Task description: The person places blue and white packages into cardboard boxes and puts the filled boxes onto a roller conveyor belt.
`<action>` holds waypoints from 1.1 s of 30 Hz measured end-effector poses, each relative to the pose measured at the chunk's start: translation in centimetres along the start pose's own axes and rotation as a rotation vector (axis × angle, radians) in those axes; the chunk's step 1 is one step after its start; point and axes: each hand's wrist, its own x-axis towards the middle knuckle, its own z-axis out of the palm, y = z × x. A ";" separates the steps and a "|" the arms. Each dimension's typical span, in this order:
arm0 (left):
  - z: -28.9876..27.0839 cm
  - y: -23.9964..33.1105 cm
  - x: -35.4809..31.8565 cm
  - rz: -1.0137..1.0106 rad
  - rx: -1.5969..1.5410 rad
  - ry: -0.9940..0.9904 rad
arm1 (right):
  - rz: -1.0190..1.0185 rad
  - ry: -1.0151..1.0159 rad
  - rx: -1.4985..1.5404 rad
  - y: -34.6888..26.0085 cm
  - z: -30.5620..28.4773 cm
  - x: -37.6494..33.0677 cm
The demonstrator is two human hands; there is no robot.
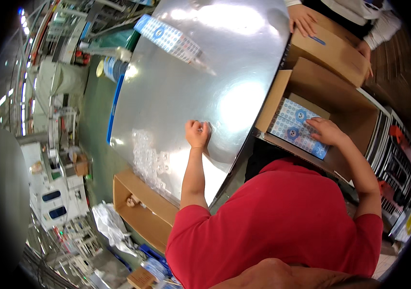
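My left hand (198, 134) rests on the shiny metal table (176, 91) with its fingers curled closed. Whatever may be inside that fist is hidden. To the right, my right hand (325, 130) reaches into an open cardboard carton (350, 115). Its fingers are apart and touch the top of the blue-and-white patterned boxes (292, 120) packed side by side along the carton's near left part. Across the far side of the table lies a long row of similarly patterned boxes (169, 38). Clear bubble wrap (145, 156) lies by the table's near left edge.
A co-worker's hands (304, 21) rest on another cardboard box (331, 45) beyond my carton. A roller conveyor (388, 159) runs at the right. An open carton (143, 209) stands below the table's near left corner, beside white plastic sheeting (111, 226).
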 end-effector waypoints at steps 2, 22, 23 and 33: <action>1.0 1.9 2.8 -0.201 -0.405 0.014 | -0.014 0.076 0.025 -1.2 -1.1 -2.3; 22.7 26.2 -0.6 1.778 0.193 -1.412 | 0.851 1.272 0.947 -3.4 8.6 -15.9; 21.3 26.7 -0.6 1.714 0.269 -1.430 | 0.831 1.106 1.089 -3.3 8.8 -16.2; 7.7 27.5 19.3 1.089 -0.066 -0.473 | 0.841 1.192 0.348 -4.5 3.3 -16.4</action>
